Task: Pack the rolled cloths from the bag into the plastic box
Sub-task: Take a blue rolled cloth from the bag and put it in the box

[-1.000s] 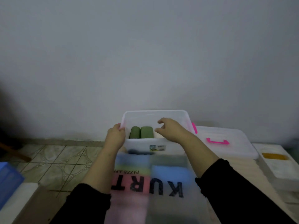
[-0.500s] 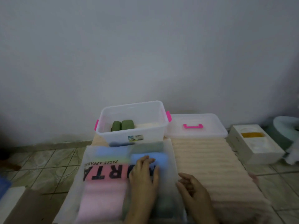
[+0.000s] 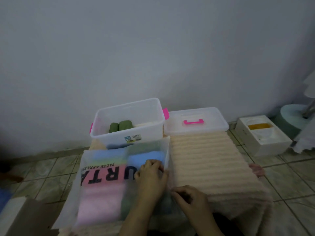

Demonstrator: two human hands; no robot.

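Note:
A clear plastic box [image 3: 100, 133] with pink latches stands at the far end of the cream ribbed surface. Two green rolled cloths [image 3: 121, 126] lie inside it. In front of it lies a translucent printed bag [image 3: 88, 167] with blue, pink and green cloths showing through. My left hand [image 3: 150, 176] rests on top of the bag near its right edge, fingers curled on the plastic. My right hand [image 3: 189, 198] pinches the bag's right edge just below it.
The box's clear lid [image 3: 196, 120] with a pink handle lies to the right of the box. A white foam block [image 3: 262, 135] sits on the tiled floor at right. A cardboard piece [image 3: 25, 217] is at lower left. The wall is close behind.
Both hands left the box and came back to the bag. The left hand slid toward the bag's right edge and the right hand closed on that edge. The view tilted down.

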